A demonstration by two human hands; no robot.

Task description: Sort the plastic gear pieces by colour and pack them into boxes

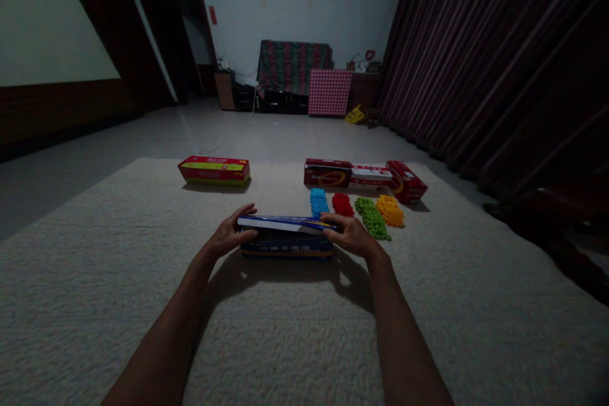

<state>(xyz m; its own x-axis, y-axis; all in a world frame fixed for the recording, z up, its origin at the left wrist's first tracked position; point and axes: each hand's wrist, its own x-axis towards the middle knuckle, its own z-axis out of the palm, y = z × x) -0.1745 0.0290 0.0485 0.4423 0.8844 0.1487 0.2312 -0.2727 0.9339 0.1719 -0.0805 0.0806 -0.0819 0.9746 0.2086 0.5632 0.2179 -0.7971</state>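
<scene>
A long dark blue cardboard box (287, 248) sits on the pale mat in front of me, its lid flap tilted up a little with a white edge facing me. My left hand (233, 233) grips the left end of the lid, fingers over the top and thumb at the front. At the right end, my right hand (349, 235) pinches the lid the same way. The inside of the box is dark, so its contents cannot be made out. Just behind are groups of blue pieces (318, 202), red pieces (342, 204), green pieces (373, 219) and yellow pieces (390, 210).
A red and yellow-green box (215, 171) lies at the mat's far left. Several dark red boxes (327, 174) stand in a row at the far right. Beyond the quilted mat (285, 342) are a tiled floor, a low cabinet and a long curtain (442, 44).
</scene>
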